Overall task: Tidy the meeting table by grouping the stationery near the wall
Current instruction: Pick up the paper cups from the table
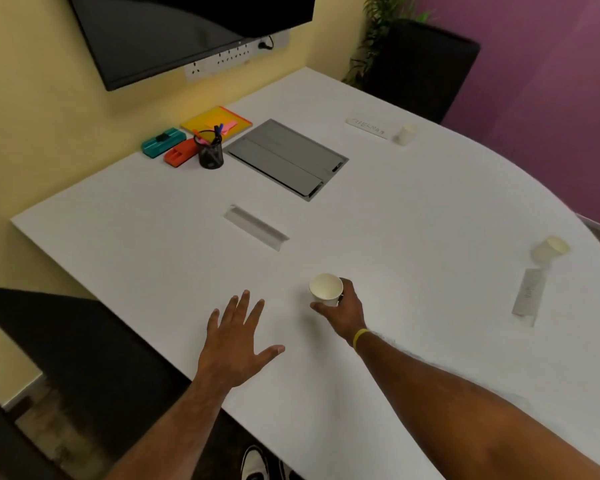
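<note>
Stationery sits in a small group at the far end of the white table [430, 209], close to the yellow wall [49, 98]. In the group is a black mesh pen cup [209, 153] standing upright with a few coloured pens [218, 129] poking out of its top. Just beside the cup on its left lies an orange-red box [180, 154], and next to that lies a teal board eraser [163, 142]. Behind the cup lies a yellow notepad [215, 121] with a pink sticky note [230, 125] on it. To the right of the group a grey flap panel [286, 157] is set into the table top. Near the front, a white paper cup [325, 289] stands upright and looks empty inside. The right hand [343, 308] is wrapped around this cup, with the thumb on the near side and the fingers curled behind it. A yellow band [359, 338] goes around that wrist. The left hand [234, 342] is flat and wide open with fingers spread, holding nothing; whether the palm touches the table is not clear. A second paper cup [550, 249] is far to the right, tipped over, near a grey name stand [530, 295]. A third paper cup [406, 134] stands at the far side next to a white name card [368, 126]. A black screen [187, 29] hangs on the wall above the stationery.
</note>
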{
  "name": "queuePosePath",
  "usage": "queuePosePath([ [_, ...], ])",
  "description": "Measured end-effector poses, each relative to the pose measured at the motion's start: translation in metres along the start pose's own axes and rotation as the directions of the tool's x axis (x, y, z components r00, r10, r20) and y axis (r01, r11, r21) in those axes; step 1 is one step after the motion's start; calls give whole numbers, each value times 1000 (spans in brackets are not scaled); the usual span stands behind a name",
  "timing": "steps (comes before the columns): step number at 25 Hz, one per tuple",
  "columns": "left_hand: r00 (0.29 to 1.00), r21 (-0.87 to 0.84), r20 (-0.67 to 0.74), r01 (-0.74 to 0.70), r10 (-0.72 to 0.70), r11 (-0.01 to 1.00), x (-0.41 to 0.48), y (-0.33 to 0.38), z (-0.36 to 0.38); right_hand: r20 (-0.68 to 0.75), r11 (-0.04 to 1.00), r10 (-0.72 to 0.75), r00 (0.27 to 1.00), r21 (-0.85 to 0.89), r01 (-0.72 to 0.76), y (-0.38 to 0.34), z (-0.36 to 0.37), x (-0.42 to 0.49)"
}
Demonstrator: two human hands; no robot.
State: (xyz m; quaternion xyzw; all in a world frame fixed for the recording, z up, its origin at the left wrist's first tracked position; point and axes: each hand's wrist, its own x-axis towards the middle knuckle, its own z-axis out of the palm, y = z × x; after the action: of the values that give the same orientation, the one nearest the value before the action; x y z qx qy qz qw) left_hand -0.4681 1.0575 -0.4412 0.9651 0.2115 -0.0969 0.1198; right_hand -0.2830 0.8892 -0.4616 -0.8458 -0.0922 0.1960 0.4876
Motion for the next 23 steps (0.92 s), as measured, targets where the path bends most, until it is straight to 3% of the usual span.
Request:
queuePosePath([
  [14, 998, -13, 69, 9, -8, 1000, 72, -18, 14, -30, 997, 69, 997, 40, -67, -1, 55, 147],
  [23, 990, 62, 139, 2, -11, 998, 74, -15, 21, 36, 996, 85, 996, -25, -84, 27, 25, 120],
])
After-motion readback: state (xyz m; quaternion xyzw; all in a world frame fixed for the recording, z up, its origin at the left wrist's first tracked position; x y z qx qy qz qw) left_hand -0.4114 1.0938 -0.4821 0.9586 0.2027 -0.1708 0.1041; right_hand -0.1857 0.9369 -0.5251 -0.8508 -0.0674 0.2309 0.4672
